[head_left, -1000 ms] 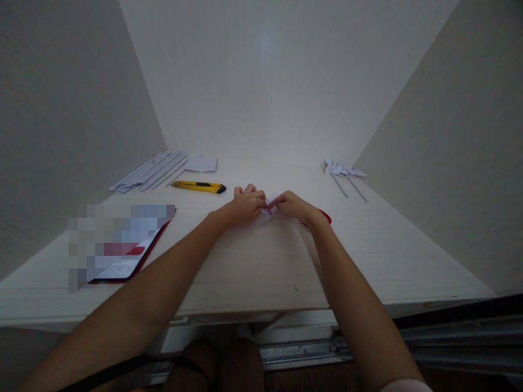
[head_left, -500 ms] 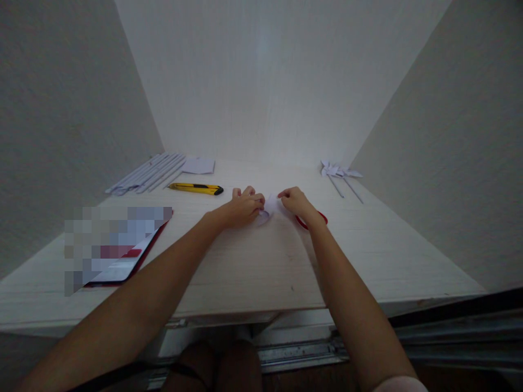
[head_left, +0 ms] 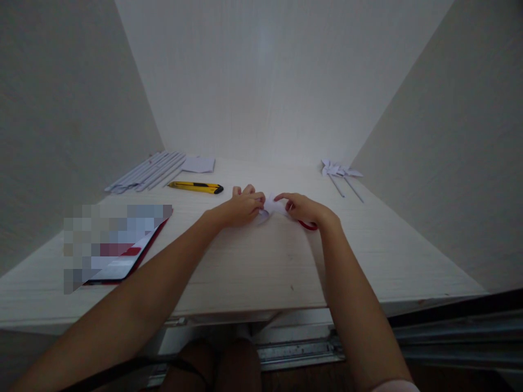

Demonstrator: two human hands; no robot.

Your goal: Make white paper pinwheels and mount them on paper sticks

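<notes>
Nearest: my knees (head_left: 240, 363) below the desk (head_left: 253, 267), a metal rail (head_left: 300, 351) running across beside them. On the desk to my left, a flat device in a red-edged case (head_left: 118, 268), its screen mostly masked by blur.

Mid-desk, between my hands: a piece of folded white paper (head_left: 273, 206). My left hand (head_left: 245, 209) has its fingers drawn narrow on the paper's left side. My right hand (head_left: 303, 208) is at the right side, forefinger stretched out over it, the others curled; whether these fingers grip or only touch, I cannot tell. A red loop (head_left: 308, 225) shows partly from under the right hand.

Farther left, a yellow-and-black cutter (head_left: 196, 187) lying flat. Beyond it, a bundle of paper sticks (head_left: 149, 173) with a flat paper sheet (head_left: 200, 164) alongside. Far right, two paper pinwheels (head_left: 332, 168), heads together, sticks pointing towards me. A pale wall (head_left: 265, 81) stands behind.
</notes>
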